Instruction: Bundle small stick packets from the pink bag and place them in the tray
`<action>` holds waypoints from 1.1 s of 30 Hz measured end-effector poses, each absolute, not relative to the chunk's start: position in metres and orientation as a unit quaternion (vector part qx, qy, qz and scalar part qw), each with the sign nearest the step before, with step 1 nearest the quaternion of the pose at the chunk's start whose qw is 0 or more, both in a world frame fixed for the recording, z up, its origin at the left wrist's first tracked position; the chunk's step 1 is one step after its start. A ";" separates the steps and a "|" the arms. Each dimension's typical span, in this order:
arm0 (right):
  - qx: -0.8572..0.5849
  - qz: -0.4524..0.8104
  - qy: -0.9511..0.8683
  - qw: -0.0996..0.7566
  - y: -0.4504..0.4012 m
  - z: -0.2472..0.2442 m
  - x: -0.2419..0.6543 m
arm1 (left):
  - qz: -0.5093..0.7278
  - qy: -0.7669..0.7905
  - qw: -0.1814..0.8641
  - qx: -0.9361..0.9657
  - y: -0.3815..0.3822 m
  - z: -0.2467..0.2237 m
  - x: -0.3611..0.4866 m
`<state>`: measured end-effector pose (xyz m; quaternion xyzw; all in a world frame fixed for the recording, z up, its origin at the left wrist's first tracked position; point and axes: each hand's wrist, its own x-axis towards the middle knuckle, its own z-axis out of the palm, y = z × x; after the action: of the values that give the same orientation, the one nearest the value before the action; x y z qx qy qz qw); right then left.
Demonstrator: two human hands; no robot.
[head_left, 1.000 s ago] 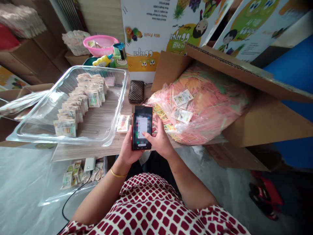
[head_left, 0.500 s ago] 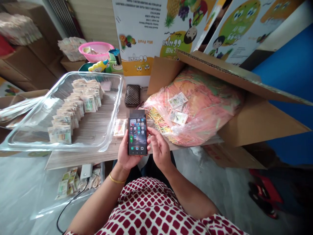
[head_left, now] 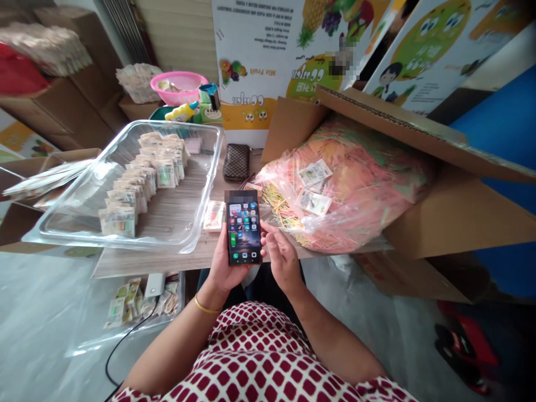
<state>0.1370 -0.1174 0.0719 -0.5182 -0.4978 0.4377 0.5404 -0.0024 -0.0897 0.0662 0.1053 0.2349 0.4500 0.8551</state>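
Observation:
My left hand [head_left: 223,261] is wrapped round a smartphone [head_left: 243,234], held upright in front of me with its home screen of app icons lit. My right hand [head_left: 283,258] is just beside the phone's right edge, fingers partly bent and apart, with nothing visible in it. Behind the phone, on the wooden table [head_left: 138,262], lies a small packet [head_left: 213,215]. To the right, a big clear bag of thin coloured sticks [head_left: 352,190] fills an open carton [head_left: 452,206]. Two printed packets [head_left: 315,202] rest on top of this bag.
A clear plastic tray [head_left: 190,237] holds rows of small packets [head_left: 144,178]. A patterned wallet [head_left: 237,162], a pink basin [head_left: 179,84] and a yellow bottle [head_left: 181,111] stand farther back. Below the table's edge, a lower clear container holds packets and a white power bank [head_left: 154,285] with a black cable.
The whole view has shifted, so the table and things appear farther right. Both hands and the phone keep nearly the same pose.

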 end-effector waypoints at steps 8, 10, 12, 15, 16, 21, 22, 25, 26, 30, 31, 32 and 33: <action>-0.526 0.552 -0.401 0.507 -0.111 0.045 0.148 | 0.418 0.335 0.835 0.123 -0.102 0.049 0.019; -0.523 0.572 -0.359 0.520 -0.114 0.032 0.148 | 0.421 0.389 0.790 0.220 -0.100 0.045 0.019; -0.525 0.571 -0.333 0.536 -0.117 0.023 0.149 | 0.425 0.414 0.745 0.305 -0.096 0.043 0.014; -0.561 0.522 -0.344 0.543 -0.117 0.018 0.153 | 0.405 0.438 0.675 0.435 -0.089 0.041 0.006; -0.571 0.501 -0.353 0.546 -0.116 0.019 0.155 | 0.391 0.450 0.639 0.486 -0.087 0.041 0.004; -0.592 0.436 -0.384 0.558 -0.101 0.023 0.169 | 0.395 0.483 0.510 0.592 -0.065 0.039 0.004; -0.599 0.422 -0.381 0.564 -0.098 0.022 0.172 | 0.417 0.485 0.496 0.587 -0.055 0.037 0.006; -0.624 0.392 -0.355 0.576 -0.090 0.014 0.180 | 0.502 0.507 0.436 0.549 -0.012 0.031 0.010; -0.630 0.390 -0.347 0.574 -0.088 0.011 0.182 | 0.527 0.520 0.405 0.538 0.006 0.029 0.012; -0.641 0.389 -0.350 0.561 -0.082 0.004 0.187 | 0.529 0.608 0.312 0.504 0.076 0.025 0.019; -0.639 0.392 -0.355 0.559 -0.081 0.004 0.188 | 0.503 0.647 0.287 0.496 0.091 0.025 0.021; -0.635 0.395 -0.361 0.558 -0.080 0.004 0.188 | 0.468 0.684 0.274 0.489 0.104 0.025 0.024; -0.632 0.398 -0.366 0.556 -0.079 0.005 0.189 | 0.437 0.717 0.265 0.475 0.114 0.025 0.025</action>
<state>0.1893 -0.0789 0.0047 -0.6318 -0.3659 0.3976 0.5557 0.0254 0.1143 0.0252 0.4751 0.7165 0.4370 0.2645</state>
